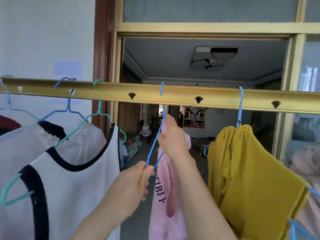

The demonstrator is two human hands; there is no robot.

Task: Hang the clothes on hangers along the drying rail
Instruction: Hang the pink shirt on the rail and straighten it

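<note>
Already hooked over the gold drying rail (173, 97), the blue wire hanger (156, 139) carries a pink garment (168, 196) that hangs bunched between a white black-trimmed top (72, 179) and a mustard garment (245, 170). The left hand (131, 184) pinches the hanger's near end; the right hand (173, 139) pinches fabric against the wire near the neck. Best, I judge, to steady the wire and slide the cloth evenly across both shoulders. No containers are clearly visible.

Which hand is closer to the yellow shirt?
The right hand. It grips the blue hanger near its neck, just left of the yellow shirt. The left hand pinches the hanger's lower corner, farther left and lower.
</note>
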